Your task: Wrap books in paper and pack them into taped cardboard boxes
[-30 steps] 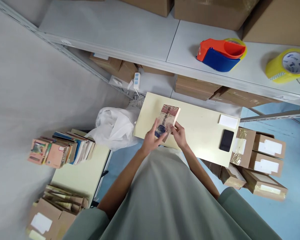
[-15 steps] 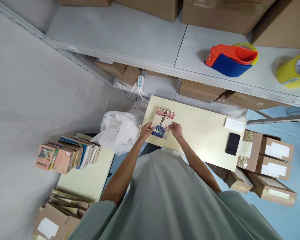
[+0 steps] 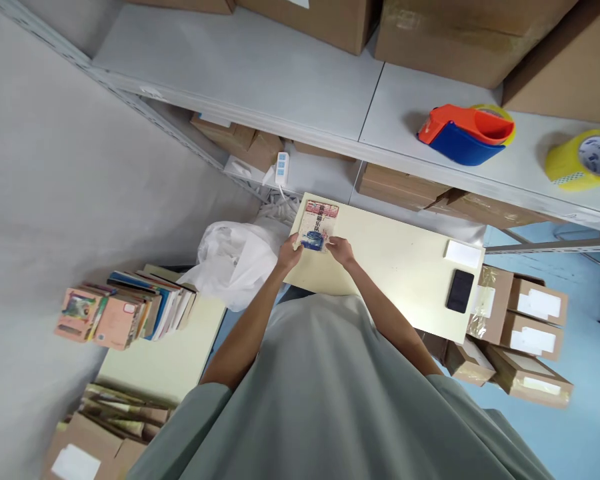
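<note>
A book (image 3: 319, 225) with a pale cover, a red band and a blue picture lies at the left end of the cream table (image 3: 380, 267). My left hand (image 3: 290, 253) pinches its lower left corner. At the lower right corner, the fingers of my right hand (image 3: 340, 250) are closed on the edge. The cover faces up, and its near edge is partly behind my fingers. Further right on the same table are a black phone (image 3: 460, 291) and a white flat box (image 3: 463, 253).
A shelf (image 3: 230, 73) above bears cartons, a tape dispenser (image 3: 465, 133) and yellow tape (image 3: 583, 160). White plastic bags (image 3: 237, 263) sit left of the table. Stacked books (image 3: 125, 307) and a carton (image 3: 93, 447) stand on the lower left. Cartons (image 3: 525, 380) are piled at right.
Both hands have moved the book away from my body and slightly left, toward the table's far left corner. The camera view has shifted a little.
</note>
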The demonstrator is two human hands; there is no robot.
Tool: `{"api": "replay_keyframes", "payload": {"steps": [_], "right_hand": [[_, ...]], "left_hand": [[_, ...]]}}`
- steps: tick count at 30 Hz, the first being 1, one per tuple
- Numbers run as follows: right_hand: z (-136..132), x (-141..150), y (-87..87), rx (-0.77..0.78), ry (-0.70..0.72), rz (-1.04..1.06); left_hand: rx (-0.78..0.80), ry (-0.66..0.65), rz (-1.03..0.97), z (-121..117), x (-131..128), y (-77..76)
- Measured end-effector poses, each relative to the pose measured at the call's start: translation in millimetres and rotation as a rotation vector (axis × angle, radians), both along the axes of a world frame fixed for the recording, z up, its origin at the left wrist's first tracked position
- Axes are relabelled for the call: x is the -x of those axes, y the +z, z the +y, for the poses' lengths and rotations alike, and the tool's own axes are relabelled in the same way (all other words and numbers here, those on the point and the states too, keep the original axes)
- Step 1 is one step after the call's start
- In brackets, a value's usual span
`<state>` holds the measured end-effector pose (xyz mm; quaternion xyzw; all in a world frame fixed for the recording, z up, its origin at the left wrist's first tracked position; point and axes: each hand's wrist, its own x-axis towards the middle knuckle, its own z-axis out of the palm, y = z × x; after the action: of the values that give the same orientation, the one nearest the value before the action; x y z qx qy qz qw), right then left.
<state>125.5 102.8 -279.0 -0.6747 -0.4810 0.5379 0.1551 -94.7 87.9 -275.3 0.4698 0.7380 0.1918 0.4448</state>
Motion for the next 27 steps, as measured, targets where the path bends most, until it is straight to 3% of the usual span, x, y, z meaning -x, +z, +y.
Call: {"api": "replay_keyframes", "payload": {"steps": [5, 10, 12, 14, 19, 23, 27], "right_hand": [[-34.4, -2.4, -3.2, 0.018, 0.095, 0.06], [-58.0, -3.7, -0.6, 0.031, 0.148, 0.082], [-62.0, -1.0, 3.7, 0.03, 0.158, 0.077], [-63.9, 5.3, 9.6, 0.022, 0.16, 0.066], [-64.3, 39.6, 29.4, -0.046, 0.139, 0.079], [-60.6, 80.4, 49.5, -0.149, 0.178, 0.096], [-51.6, 128.1, 78.3, -0.246, 0.142, 0.15]], "left_hand": [[-0.141, -0.019, 0.105, -57.5, 8.1, 16.9], [-0.347, 0.059, 0.355, -96.1, 58.1, 49.2], [-0.312, 0.165, 0.457, -100.0, 87.6, 53.6], [-0.172, 0.218, 0.505, -97.9, 116.8, 50.3], [0.152, 0.001, 0.485, -84.3, 164.4, 37.2], [0.102, -0.034, 0.506, -79.4, 180.0, 51.5], [-0.132, 0.025, 0.415, -76.8, 195.3, 81.6]]}}
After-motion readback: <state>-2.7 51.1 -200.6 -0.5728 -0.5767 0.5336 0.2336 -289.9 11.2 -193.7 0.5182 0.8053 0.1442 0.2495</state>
